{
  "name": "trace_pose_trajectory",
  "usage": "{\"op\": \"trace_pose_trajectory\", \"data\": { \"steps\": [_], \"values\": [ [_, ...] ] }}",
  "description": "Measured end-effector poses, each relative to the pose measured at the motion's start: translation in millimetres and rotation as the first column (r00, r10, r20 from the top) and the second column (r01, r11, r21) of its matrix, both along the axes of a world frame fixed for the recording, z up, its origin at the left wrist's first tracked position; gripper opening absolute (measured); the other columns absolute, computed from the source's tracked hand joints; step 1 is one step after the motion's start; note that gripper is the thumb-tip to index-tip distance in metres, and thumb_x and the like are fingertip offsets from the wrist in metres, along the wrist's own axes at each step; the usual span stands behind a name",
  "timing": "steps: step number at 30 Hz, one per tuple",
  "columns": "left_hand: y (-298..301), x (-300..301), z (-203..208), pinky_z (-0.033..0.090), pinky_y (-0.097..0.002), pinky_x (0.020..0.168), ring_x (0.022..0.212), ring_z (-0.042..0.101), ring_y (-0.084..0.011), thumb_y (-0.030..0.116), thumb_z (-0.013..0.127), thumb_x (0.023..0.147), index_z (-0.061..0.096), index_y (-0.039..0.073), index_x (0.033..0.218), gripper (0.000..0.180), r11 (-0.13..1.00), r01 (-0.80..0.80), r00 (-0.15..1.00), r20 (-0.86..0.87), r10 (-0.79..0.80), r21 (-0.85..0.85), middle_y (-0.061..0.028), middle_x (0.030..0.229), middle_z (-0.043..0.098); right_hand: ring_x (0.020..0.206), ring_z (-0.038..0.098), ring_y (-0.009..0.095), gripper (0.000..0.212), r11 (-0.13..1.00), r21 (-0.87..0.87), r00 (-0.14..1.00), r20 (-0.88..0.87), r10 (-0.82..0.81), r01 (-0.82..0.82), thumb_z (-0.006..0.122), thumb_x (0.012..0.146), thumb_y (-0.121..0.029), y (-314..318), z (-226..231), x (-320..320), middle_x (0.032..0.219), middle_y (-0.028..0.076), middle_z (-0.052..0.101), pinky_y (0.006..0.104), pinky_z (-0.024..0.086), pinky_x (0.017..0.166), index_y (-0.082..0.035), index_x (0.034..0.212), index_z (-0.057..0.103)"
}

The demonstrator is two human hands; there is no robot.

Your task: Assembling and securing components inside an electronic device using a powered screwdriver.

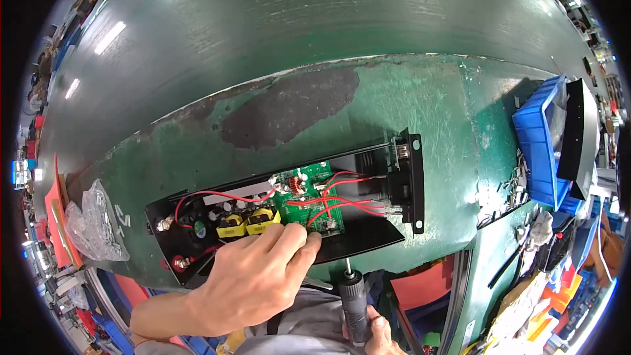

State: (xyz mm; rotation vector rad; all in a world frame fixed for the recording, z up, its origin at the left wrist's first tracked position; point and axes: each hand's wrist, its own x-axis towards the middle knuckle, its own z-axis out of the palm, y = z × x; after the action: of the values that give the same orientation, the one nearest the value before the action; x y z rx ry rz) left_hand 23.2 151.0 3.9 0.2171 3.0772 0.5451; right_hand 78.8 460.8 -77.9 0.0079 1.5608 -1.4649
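Observation:
A long black metal case (368, 238) lies open on the green workbench. Inside sits a green circuit board (297, 213) with red wires and yellow-wrapped transformers (248, 223). My left hand (259, 273) reaches over the case's near wall, its fingers bent and pressed together at the board's near edge. It grips the case there; the fingertips are partly hidden. My right hand (380, 336) is wrapped round the dark handle of a screwdriver (355, 302) below the case. The screwdriver's shaft points up at the near wall, and its tip seems to meet it.
A black end plate (416, 184) closes the case's right end. At the right stands a blue bin (540, 141) with a black panel (578, 138) leaning in it, and loose metal parts (519, 187) beside it. A clear plastic bag (98, 223) lies at the left.

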Motion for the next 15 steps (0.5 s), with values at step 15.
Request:
{"op": "trace_pose_trajectory", "data": {
  "steps": [15],
  "values": [
    [-48.3, -20.2, 45.6, 0.05, -0.0352, 0.059, 0.068, 0.063, -0.0242, 0.013, 0.081, 0.081, 0.074, 0.006, 0.099, 0.02, 0.975, -0.188, 0.94, -0.266, 0.214, 0.118, -0.0074, 0.078, 0.063, 0.098, 0.061, 0.017, 0.081, 0.822, 0.112, 0.758, 0.332, -0.561, 0.559, 0.034, 0.102, -0.071, 14.3, -18.5, 26.5, 0.112, 0.005, 0.067, 0.0332, 0.049, 0.085, -0.006, 0.147, 0.049]
  ]
}}
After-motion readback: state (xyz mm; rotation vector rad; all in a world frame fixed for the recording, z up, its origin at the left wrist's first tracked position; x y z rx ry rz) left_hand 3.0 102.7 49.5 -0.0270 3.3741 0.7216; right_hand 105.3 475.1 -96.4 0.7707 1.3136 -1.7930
